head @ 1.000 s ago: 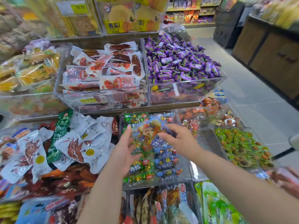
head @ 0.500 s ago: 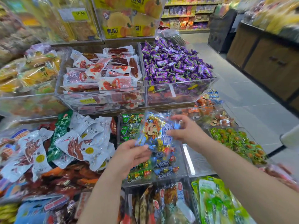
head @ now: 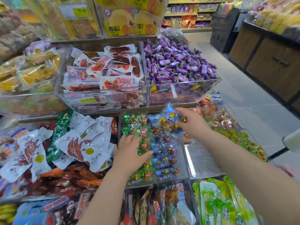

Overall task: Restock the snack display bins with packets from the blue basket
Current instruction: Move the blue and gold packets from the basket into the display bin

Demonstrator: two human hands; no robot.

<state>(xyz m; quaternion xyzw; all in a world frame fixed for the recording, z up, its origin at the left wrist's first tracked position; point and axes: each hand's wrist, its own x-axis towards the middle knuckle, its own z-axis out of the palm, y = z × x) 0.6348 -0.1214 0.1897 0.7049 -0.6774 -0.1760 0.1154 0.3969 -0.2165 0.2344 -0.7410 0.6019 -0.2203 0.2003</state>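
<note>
While the right hand [head: 193, 125] reaches forward over the rear of a clear acrylic bin [head: 155, 183], its fingers are curled and pinch one edge of a blue snack packet [head: 168, 121] printed with a cartoon face. The packet is tilted and held just above the bin's contents, near the back wall. The left hand [head: 129, 154] lies palm down on the left side of the same bin, fingers extended and slightly spread and thumb out to the right. It rests on the green packets [head: 138, 127]; no closed grasp on any of them is visible. Bin contents: green packets in the left column, blue packets [head: 165, 161] in the right column, both lying roughly in rows. Left of this bin is a loose heap of white pouches with red-brown contents [head: 84, 140]. On the tier behind, one clear bin holds red-and-white vacuum packs [head: 105, 73], and the bin to its right is heaped with purple wrapped candies [head: 178, 65]. A yellow price label reading 16.80 [head: 79, 11] is fixed on the top tier. Bright green pouches [head: 215, 205] stand in the near right compartment. Small round green-wrapped snacks [head: 240, 138] fill the bin at far right. A grey tiled floor [head: 251, 98] runs along the right of the display.
</note>
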